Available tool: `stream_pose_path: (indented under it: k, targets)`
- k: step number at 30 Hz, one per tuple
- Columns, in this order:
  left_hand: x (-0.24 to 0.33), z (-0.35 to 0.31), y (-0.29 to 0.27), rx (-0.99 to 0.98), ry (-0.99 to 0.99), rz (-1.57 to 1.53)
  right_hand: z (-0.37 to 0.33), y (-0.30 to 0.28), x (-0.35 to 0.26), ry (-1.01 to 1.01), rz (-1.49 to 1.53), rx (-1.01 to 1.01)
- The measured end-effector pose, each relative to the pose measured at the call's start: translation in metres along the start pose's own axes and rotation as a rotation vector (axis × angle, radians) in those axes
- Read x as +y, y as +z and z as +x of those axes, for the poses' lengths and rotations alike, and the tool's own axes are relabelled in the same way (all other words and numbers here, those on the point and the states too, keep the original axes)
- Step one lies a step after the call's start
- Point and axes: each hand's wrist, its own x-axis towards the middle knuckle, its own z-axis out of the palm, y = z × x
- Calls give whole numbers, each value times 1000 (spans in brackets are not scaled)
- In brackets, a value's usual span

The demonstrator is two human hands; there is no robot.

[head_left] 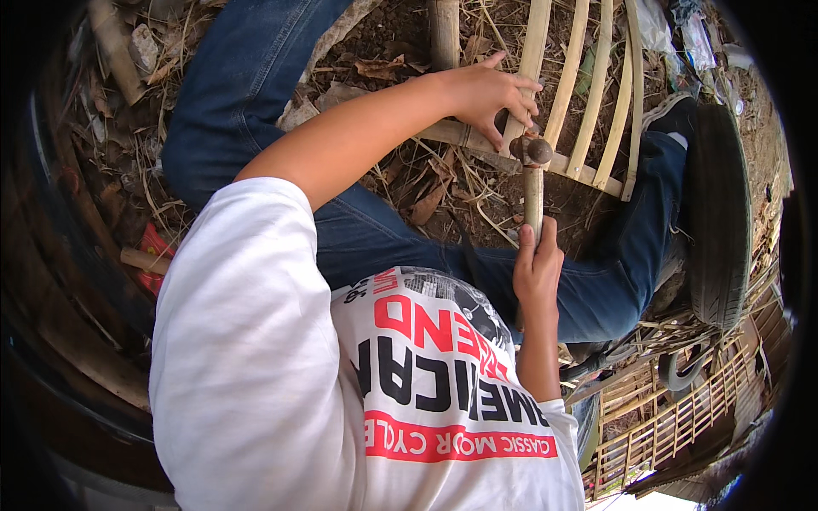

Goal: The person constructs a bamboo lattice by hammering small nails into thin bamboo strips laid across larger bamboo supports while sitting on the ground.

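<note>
My right hand point(538, 264) is wrapped round the wooden handle of a hammer point(533, 192). Its rusty metal head is over the near end of a bamboo slat point(533, 43), where that slat meets a bamboo crosspiece point(447, 131). Across the same slat lies my left hand point(494, 95), its fingers curled over one edge and its thumb reaching down by the hammer head. Whether a nail is under the head cannot be seen. Several more slats point(590, 102) fan out to the right, joined to the crosspiece.
My legs in blue jeans point(383, 230) are bent around the work. A black tyre point(720, 217) stands at right, beside my shoe point(671, 115). A wooden post point(444, 34) rises at the far side. Dry leaves point(426, 204) litter the soil. A bamboo lattice point(673, 417) lies lower right.
</note>
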Motion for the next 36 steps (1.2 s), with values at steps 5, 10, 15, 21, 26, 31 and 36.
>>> stream_pose_path:
  k: [5, 10, 15, 21, 26, 31, 36]
  targets:
    - [-1, 0, -2, -10, -2, 5, -9, -7, -12, 48, 105, 22]
    - [-3, -5, -2, -11, -13, 37, -10, -17, -30, -19, 115, 23]
    - [-1, 1, -6, -17, 1, 9, -1, 7, -3, -55, 9, 19]
    - [-3, -3, -3, -13, -1, 1, -13, -9, -18, 17, 114, 51]
    - [-4, -4, 2, 0, -8, 11, -13, -12, -21, -42, 112, 45]
    - [-1, 1, 0, -27, 5, -7, -2, 8, 5, -23, 7, 28]
    - [-1, -3, -7, -56, -7, -34, -1, 3, -6, -10, 36, 14]
